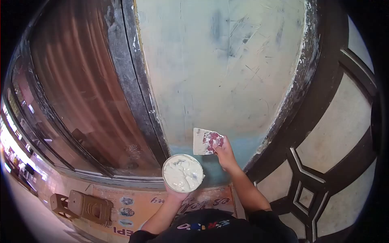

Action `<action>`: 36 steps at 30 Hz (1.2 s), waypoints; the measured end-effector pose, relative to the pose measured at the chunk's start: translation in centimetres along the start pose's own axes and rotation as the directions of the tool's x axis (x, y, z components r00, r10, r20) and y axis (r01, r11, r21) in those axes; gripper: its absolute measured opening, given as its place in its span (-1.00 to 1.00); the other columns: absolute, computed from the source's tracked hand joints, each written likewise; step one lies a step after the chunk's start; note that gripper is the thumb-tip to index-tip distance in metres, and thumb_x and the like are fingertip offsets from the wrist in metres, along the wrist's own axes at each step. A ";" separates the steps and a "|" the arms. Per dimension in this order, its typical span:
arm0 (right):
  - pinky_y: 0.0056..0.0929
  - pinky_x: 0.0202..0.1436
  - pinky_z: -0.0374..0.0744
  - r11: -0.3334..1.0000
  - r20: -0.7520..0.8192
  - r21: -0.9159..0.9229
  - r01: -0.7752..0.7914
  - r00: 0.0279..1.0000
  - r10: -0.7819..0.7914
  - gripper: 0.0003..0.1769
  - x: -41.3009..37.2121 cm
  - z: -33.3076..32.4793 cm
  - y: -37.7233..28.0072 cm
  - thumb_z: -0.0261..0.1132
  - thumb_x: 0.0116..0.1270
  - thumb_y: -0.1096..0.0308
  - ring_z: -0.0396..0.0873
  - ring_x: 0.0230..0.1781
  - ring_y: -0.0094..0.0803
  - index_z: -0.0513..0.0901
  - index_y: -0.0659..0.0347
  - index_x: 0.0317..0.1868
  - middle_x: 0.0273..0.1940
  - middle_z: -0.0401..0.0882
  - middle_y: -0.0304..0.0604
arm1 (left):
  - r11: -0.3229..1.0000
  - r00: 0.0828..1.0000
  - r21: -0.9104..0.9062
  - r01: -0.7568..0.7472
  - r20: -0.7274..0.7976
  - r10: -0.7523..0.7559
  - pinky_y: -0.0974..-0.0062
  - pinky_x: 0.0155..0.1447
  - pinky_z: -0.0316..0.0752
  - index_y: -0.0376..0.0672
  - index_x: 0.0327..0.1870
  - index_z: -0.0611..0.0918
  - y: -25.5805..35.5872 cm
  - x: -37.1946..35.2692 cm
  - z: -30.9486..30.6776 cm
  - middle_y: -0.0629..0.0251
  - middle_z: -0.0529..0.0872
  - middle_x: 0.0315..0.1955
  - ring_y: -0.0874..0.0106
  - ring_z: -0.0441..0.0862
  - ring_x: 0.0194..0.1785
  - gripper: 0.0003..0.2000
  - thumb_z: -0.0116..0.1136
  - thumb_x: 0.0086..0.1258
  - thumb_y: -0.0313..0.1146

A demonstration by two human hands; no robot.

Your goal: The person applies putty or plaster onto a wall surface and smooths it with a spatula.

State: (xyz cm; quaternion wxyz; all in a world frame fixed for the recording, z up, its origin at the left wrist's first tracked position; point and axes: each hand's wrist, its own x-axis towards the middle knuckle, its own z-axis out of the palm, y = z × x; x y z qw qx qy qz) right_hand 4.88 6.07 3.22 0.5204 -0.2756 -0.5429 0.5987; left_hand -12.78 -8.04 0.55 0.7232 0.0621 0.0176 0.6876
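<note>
Left grip (pixel 176 196) closed under tub (pixel 182 173) of putty, held low. Right grip (pixel 226 156) pinches scraper (pixel 204 141), blade flat on wall (pixel 223 60), just up-right of tub, long axis running left from fingers.

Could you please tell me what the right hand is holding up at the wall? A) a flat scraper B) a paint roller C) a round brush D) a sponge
A: the right hand grips a scraper with a flat, smeared blade at the wall, while the left hand holds a tub of pale paste beside it.
</note>
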 end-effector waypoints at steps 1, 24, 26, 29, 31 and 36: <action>-0.39 0.21 0.54 0.997 0.022 -0.034 0.073 0.997 -0.072 -0.69 -0.1 0.2 -0.3 0.05 0.50 0.55 0.56 0.08 -0.47 0.31 0.26 0.20 0.08 0.55 -0.14 | 0.999 1.000 0.043 -0.014 0.011 0.014 -0.26 0.47 0.21 -0.03 0.40 0.45 -0.2 0.6 0.5 0.13 0.47 0.38 0.00 0.39 0.43 -0.40 -0.23 0.51 0.15; -0.01 0.03 0.56 0.386 0.422 -0.760 0.523 0.849 -0.318 -0.72 -1.9 -2.6 -0.7 0.17 0.38 0.39 0.59 -0.08 0.16 0.54 0.30 0.06 -0.10 0.62 0.19 | 0.999 0.999 -0.034 -0.034 -0.015 0.033 -0.23 0.51 0.16 -0.07 0.44 0.40 -1.4 3.5 2.3 0.15 0.42 0.42 0.02 0.36 0.45 -0.40 -0.24 0.54 0.12; -0.02 0.02 0.56 0.404 0.353 -0.787 0.466 0.877 -0.325 -0.71 -1.8 -4.0 -0.7 0.17 0.39 0.39 0.58 -0.08 0.17 0.54 0.30 0.07 -0.11 0.62 0.19 | 1.000 1.000 -0.021 -0.022 0.014 0.023 -0.30 0.51 0.12 -0.06 0.45 0.39 -1.1 2.9 3.1 0.15 0.40 0.44 0.00 0.34 0.46 -0.38 -0.24 0.53 0.15; -0.16 -0.02 0.58 0.546 0.157 -0.785 0.293 0.946 -0.283 -0.72 -1.1 -2.9 -3.6 0.17 0.44 0.36 0.64 -0.18 0.03 0.54 0.32 0.08 -0.18 0.64 0.14 | 0.999 0.998 -0.052 -0.017 0.052 0.020 -0.47 0.49 0.00 -0.03 0.47 0.36 -1.0 2.7 3.3 0.13 0.35 0.46 -0.04 0.28 0.49 -0.34 -0.24 0.50 0.22; -0.32 -0.09 0.57 0.782 -0.032 -0.565 0.264 0.940 -0.340 -0.73 -0.8 -0.7 -5.5 0.15 0.50 0.34 0.63 -0.29 -0.23 0.53 0.33 0.08 -0.24 0.66 0.05 | 0.999 0.997 -0.020 0.031 0.077 -0.030 -0.38 0.51 0.04 0.02 0.45 0.38 -1.2 2.7 3.3 0.17 0.35 0.46 -0.02 0.30 0.48 -0.37 -0.25 0.51 0.20; -0.50 0.19 0.45 0.893 0.064 -0.346 0.288 0.957 -0.283 -0.64 -0.7 0.7 -4.8 0.21 0.50 0.35 0.54 0.02 -0.54 0.44 0.30 0.21 -0.02 0.65 -0.13 | 0.945 0.996 -0.316 0.086 0.051 -0.074 -0.40 0.47 0.09 0.04 0.47 0.36 -1.4 2.9 3.3 0.15 0.35 0.47 -0.03 0.29 0.49 -0.37 -0.25 0.51 0.20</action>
